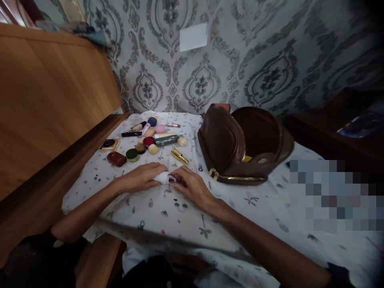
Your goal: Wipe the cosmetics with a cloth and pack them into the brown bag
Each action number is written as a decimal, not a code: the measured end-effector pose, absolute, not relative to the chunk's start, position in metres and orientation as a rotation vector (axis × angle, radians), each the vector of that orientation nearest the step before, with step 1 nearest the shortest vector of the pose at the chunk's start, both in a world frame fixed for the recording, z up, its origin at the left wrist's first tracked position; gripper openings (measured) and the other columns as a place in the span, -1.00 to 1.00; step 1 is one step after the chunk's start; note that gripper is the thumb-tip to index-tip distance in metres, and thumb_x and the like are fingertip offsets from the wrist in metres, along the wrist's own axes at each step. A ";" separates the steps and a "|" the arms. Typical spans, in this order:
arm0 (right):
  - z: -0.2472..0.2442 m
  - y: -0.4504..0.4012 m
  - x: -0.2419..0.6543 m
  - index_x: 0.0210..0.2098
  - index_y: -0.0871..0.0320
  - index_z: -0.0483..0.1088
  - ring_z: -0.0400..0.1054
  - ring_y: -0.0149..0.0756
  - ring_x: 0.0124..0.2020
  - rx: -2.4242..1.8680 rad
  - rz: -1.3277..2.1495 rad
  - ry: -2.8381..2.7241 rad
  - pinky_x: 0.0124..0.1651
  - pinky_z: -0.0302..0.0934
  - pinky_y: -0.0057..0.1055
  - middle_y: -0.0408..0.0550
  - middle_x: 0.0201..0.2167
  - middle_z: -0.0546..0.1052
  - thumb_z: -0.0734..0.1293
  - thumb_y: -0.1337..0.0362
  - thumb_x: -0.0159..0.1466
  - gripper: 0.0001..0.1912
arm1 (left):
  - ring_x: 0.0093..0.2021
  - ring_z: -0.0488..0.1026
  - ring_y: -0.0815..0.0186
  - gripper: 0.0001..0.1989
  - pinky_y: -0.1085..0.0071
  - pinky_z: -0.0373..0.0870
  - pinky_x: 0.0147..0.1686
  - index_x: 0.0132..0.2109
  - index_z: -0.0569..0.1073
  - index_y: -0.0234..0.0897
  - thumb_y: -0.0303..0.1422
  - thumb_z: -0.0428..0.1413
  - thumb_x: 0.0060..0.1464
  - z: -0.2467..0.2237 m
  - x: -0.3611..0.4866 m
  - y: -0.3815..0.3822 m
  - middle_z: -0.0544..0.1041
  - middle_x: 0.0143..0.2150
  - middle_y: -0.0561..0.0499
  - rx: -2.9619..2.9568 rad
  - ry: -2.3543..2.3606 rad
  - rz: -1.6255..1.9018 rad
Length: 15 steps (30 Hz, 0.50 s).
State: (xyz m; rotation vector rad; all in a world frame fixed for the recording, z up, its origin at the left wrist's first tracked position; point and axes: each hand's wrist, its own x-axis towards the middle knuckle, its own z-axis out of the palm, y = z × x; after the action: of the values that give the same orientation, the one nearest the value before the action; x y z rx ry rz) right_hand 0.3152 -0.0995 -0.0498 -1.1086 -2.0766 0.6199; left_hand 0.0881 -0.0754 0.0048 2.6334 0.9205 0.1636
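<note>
A small white tube or bottle (162, 177) with a shiny silver cap (171, 179) lies sideways between my hands, just above or on the cloth. My left hand (144, 176) is closed around its white body. The fingertips of my right hand (192, 185) pinch its silver end. Its label and part of the body are hidden by my fingers. Just beyond my hands lies a gold lipstick tube (179, 156). To the left of it are a dark-lidded jar (132, 155) and a reddish-brown case (117, 159).
A brown leather bag (223, 140) stands unzipped at the right. Cosmetics fill the back left, among them a green bottle (167, 140), a red round jar (149, 142), a pink sponge (160, 129) and a compact (109, 145). A wooden cabinet (57, 80) borders the patterned cloth (156, 216).
</note>
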 end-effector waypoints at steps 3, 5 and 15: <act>-0.058 -0.093 0.314 -0.18 0.13 0.41 0.37 -0.32 -0.29 -1.071 0.652 -2.079 -0.23 0.23 -0.40 -0.10 -0.29 0.46 0.39 0.35 0.21 -0.83 | -0.05 0.36 0.10 -0.63 0.24 0.31 -0.08 0.10 0.30 -0.23 -0.12 -0.01 0.28 -0.001 0.098 -0.086 0.41 -0.06 -0.13 2.824 0.989 0.153; -0.061 -0.090 0.314 -0.18 0.14 0.41 0.37 -0.31 -0.29 -1.070 0.673 -2.066 -0.22 0.23 -0.40 -0.11 -0.31 0.46 0.40 0.38 0.20 -0.81 | -0.04 0.33 0.07 -0.59 0.19 0.30 -0.07 0.12 0.29 -0.28 -0.10 -0.04 0.29 -0.007 0.106 -0.092 0.40 -0.03 -0.16 2.946 1.080 0.164; -0.058 -0.090 0.314 -0.21 0.17 0.41 0.32 -0.35 -0.39 -1.097 0.701 -2.081 -0.30 0.18 -0.43 -0.14 -0.39 0.44 0.41 0.36 0.21 -0.85 | -0.04 0.32 0.04 -0.71 0.04 0.22 0.04 0.08 0.34 -0.32 -0.29 -0.10 0.34 -0.022 0.094 -0.095 0.43 -0.07 -0.16 3.267 1.297 0.098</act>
State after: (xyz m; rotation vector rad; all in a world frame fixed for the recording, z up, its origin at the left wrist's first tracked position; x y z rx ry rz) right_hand 0.3142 -0.0899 -0.0584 -1.0974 -2.0807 0.7005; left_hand 0.0943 -0.0951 -0.0221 3.2673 1.2966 0.0981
